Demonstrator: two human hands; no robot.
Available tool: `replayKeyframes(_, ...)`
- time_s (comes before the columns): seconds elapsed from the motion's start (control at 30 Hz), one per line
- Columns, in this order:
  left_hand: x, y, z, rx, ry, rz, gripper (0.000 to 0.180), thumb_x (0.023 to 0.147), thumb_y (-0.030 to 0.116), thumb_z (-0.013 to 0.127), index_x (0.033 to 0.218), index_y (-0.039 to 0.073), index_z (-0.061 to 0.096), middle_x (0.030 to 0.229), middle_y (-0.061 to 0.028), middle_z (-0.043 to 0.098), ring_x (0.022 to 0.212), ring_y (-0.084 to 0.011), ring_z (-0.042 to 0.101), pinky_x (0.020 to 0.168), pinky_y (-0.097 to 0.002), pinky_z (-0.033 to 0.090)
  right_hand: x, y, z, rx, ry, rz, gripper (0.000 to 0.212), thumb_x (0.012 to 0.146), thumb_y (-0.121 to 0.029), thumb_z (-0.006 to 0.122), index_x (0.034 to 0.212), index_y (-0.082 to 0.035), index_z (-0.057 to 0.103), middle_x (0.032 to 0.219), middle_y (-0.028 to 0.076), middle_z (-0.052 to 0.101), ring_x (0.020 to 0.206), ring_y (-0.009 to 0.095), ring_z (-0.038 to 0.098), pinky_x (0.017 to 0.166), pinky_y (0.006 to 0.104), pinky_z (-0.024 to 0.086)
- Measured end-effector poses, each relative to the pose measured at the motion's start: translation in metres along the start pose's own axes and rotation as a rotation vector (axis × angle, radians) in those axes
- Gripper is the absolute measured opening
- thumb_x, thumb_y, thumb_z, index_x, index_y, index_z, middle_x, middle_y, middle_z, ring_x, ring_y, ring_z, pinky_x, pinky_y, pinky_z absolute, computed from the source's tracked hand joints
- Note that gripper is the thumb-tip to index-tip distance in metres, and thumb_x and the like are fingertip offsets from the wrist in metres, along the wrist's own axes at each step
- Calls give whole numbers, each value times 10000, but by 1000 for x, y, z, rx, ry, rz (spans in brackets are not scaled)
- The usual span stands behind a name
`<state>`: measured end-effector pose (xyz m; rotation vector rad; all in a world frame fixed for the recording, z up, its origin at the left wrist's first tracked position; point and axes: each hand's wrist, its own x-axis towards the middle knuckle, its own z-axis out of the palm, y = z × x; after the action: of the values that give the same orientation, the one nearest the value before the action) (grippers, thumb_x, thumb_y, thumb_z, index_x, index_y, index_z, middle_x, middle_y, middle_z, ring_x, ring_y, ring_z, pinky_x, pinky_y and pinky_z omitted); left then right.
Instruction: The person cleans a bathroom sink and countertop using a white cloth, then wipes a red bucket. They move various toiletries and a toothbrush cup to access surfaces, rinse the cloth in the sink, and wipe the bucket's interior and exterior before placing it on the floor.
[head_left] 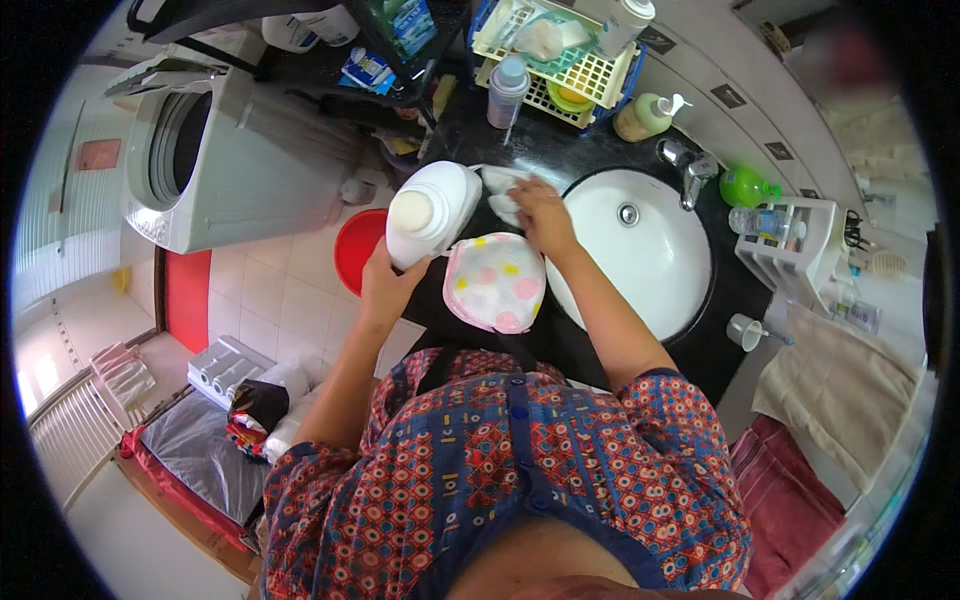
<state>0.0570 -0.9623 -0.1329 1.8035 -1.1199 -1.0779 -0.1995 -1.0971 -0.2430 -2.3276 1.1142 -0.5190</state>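
Firstly, one front-loading washing machine [285,165], at 10 o'clock in the view. One red tub [354,250], beside the left hand [388,288]. Left hand: clamped about one white, cream-capped jug [451,205], at its 1 o'clock; broad section running 7 to 1 o'clock, cap toward camera. One spotted, pink-edged cloth [495,283], over the black countertop [580,155], at the left hand's 3 o'clock and the right hand's [543,215] 7; neither hand clearly nearer. One crumpled white cloth [503,188], long axis 11 to 5, at the right hand's 10. Right hand: fingers bent over it; whether gripped, cannot tell. One white washbasin [640,280], at the right hand's 4.
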Motion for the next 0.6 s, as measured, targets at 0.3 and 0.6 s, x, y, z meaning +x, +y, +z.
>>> replayKeyframes(0.3, -5, 8, -28, -153, 161, 35, 420, 789, 99, 682, 1163, -20, 533, 1074, -128, 639, 998, -209, 605, 850, -337, 465, -7, -2, -4, -158, 62, 124, 415, 697, 21, 627, 1096, -91, 629, 1242, 128, 572, 1170, 371, 494, 1010, 422, 391)
replayKeyframes(0.6, -62, -28, -98, -395, 595, -41, 298, 857, 101, 639, 1107, -35, 551, 987, -94, 640, 909, -161, 594, 823, -290, 469, -2, 5, 2, -160, 66, 82, 424, 670, 26, 644, 1076, -98, 635, 1202, 121, 590, 1131, 368, 504, 983, 425, 406)
